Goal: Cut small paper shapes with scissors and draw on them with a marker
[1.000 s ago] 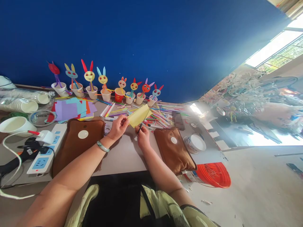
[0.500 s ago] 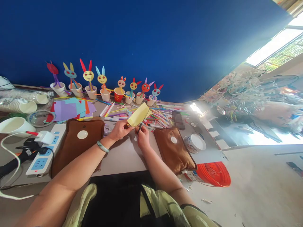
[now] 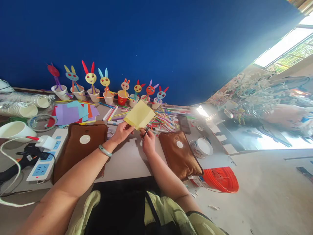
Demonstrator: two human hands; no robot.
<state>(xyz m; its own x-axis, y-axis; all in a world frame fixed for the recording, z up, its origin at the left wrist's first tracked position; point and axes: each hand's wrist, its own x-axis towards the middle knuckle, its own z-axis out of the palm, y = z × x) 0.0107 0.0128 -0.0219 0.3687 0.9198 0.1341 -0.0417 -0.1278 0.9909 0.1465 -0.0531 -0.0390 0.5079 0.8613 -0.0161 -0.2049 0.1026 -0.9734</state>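
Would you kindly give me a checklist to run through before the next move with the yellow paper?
1. Left-hand grip on the yellow paper: ok, at its near left edge.
2. Right-hand grip on the dark tool: ok.
3. Tool opened or closed: cannot tell, fingers hide most of it.
4. Cups upright: ok.
5. Table tidy: not ok, coloured sticks lie scattered.

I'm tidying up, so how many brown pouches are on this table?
2. One brown pouch lies left, beside the white power strip, partly behind the left forearm; the other brown pouch lies right, beside the white tub. No others show.
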